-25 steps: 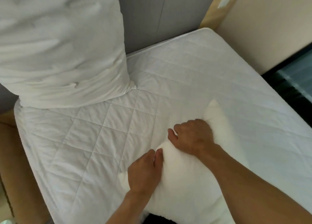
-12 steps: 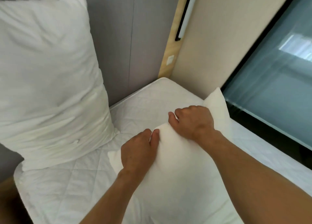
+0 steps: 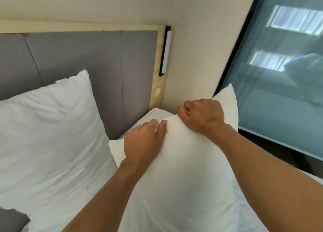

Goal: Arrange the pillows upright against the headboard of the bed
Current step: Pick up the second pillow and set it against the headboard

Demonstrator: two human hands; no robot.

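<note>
I have the second pillow (image 3: 183,170) gripped along its top edge, raised off the mattress (image 3: 153,115) and hanging in front of me, short of the headboard (image 3: 97,63). My left hand (image 3: 143,144) is pinched shut on the fabric near the middle of that edge, thumb and fingers bunching it; my right hand (image 3: 202,116) is clenched on the same edge further right, just below the free corner that sticks up. The first pillow (image 3: 49,137) already leans upright against the grey panel on the left, and its right side sits close beside the one I carry.

The open place is the bare strip of mattress in the far right corner, between the standing pillow and the cream wall (image 3: 192,56). To do this well, I judge I should carry the pillow forward over that gap, set its lower edge down hard against the foot of the headboard, then tip the top back until it rests on the panel. I'd keep both grips until it stands, since soft filling may slump. The wall lamp (image 3: 166,51) hangs above; I would stay under it.
</note>
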